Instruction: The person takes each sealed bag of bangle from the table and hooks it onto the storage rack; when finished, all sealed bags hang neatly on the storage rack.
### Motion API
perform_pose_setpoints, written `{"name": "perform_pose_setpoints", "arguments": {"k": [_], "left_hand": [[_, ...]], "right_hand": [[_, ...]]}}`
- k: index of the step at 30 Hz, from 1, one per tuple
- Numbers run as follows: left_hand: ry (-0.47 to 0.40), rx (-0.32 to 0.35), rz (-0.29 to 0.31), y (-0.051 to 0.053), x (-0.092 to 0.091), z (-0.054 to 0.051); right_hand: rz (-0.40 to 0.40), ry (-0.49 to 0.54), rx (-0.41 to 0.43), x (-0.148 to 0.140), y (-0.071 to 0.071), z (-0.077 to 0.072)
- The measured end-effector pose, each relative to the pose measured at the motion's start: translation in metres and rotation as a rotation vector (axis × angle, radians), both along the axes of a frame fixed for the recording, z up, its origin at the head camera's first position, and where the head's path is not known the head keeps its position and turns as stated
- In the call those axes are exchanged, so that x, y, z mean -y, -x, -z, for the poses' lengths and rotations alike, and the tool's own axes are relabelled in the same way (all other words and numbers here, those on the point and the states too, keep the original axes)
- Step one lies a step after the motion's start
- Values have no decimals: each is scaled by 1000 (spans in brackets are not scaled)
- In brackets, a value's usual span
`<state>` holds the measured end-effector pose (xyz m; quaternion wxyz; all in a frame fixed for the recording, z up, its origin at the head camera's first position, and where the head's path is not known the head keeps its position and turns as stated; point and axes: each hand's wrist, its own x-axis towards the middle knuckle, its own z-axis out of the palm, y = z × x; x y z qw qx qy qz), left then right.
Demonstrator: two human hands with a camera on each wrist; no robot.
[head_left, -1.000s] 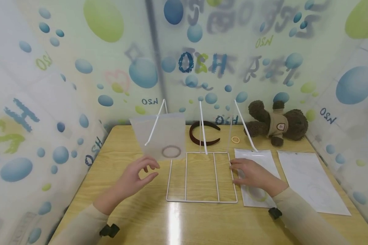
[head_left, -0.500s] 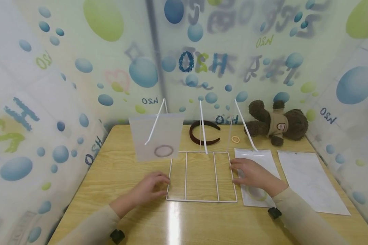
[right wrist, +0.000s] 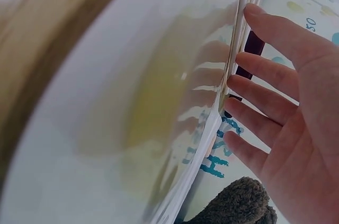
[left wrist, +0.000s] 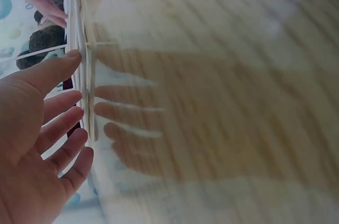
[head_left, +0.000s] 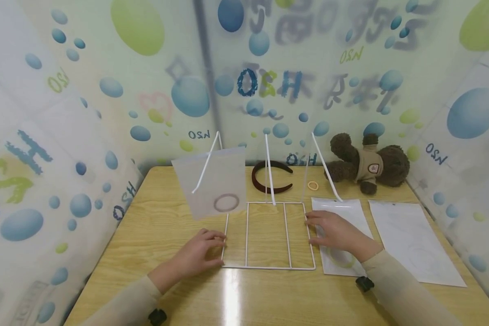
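A white wire rack (head_left: 269,268) stands on the table, its base flat and three slanted prongs rising at the back. From the left prong hangs a translucent plastic bag (head_left: 208,181), tilted, with a greyish ring showing through it. My left hand (head_left: 191,258) touches the left rail of the base with relaxed fingers. At the right rail, my right hand (head_left: 340,231) rests its fingertips in the same loose way. Both wrist views show the left fingers (left wrist: 61,123) and right fingers (right wrist: 265,91) spread against the thin rails, neither hand curled round them.
Right of the rack lie a clear bag (head_left: 338,213) with a pale yellow ring and a white packet (head_left: 415,240). Behind it are a dark brown headband (head_left: 257,181), a small yellow ring (head_left: 309,186) and a teddy bear (head_left: 372,165) on its side. Patterned walls enclose the table.
My left hand has moved right and down, away from the hanging bag, to the rack's left rail. The bag has swung left and back right. My right hand has stayed still.
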<state>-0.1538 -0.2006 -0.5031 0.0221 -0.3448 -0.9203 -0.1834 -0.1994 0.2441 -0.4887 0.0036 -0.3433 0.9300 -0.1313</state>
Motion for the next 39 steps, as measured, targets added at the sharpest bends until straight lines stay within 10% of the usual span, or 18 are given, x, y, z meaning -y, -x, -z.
{"name": "perform_pose_setpoints", "arguments": {"k": [14,39], "left_hand": [[26,-21,9,-4,-2,-4],[-17,-19,-21,-3,2,1]], "right_hand": [[30,33,10,-6,0,-4],[358,112,30,-107,31,-12]]}}
